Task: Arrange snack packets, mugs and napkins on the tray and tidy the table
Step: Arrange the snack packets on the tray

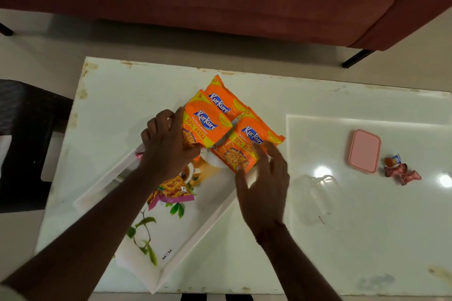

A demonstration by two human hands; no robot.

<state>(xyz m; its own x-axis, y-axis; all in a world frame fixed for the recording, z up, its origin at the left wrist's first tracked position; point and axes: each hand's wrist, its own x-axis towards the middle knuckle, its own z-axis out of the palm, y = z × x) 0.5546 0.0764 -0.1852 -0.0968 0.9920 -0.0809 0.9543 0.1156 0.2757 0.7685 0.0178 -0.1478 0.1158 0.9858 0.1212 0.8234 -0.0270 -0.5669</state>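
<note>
Left hand [168,139] pinching left Kurkure packet [208,124] at its near corner; long axis slanting away rightward. Right hand [263,178] nearer right Kurkure packet [244,149], fingers [269,151] spread just over its near end, above tray [210,222].

Dim room, glossy glare, motion blur in the foreground.
Overhead light puts two round hotspots on the white table [367,239] at right; the right hand [264,186] smears with motion, a clear object beside it is perhaps a lid, and straight edges bow toward the frame's borders.
</note>
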